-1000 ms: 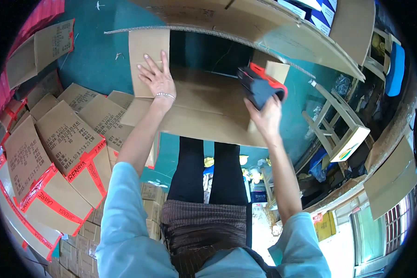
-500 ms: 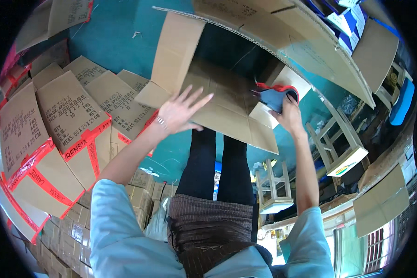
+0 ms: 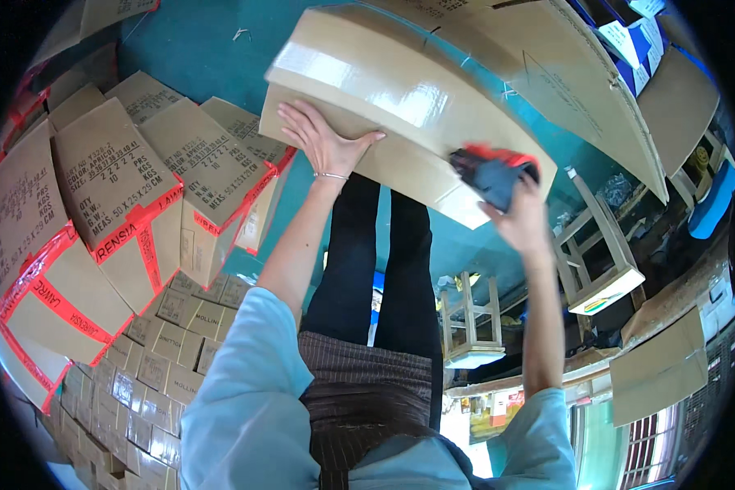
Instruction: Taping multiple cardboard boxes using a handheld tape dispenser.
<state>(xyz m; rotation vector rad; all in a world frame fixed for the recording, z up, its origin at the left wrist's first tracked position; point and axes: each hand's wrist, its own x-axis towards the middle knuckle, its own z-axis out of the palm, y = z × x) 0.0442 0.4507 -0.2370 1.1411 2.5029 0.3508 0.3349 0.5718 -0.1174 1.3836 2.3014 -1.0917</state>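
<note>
Head view, looking straight down: the left hand (image 3: 325, 140) lies flat, fingers spread, pressing on the near side of the big cardboard box (image 3: 400, 106), whose top carries a shiny strip of clear tape running along the closed flaps. The right hand (image 3: 521, 219) is clamped around a red-and-grey tape dispenser (image 3: 493, 173), which sits at the box's right-hand corner, touching the cardboard edge. By the look of it this is the sealing step, the dispenser at the end of the seam; the next move likely calls for a firm press at that corner and a clean tear, with the left palm bracing the box so it does not slide.

The box is out in front of the person's dark-trousered legs, above the teal floor (image 3: 196, 49). To the left, sealed cartons with red tape (image 3: 114, 204) are stacked close together. To the right, a small wooden stool (image 3: 469, 322) stands well apart from the hands, and flat cardboard sheets (image 3: 596, 90) lean behind the box.
</note>
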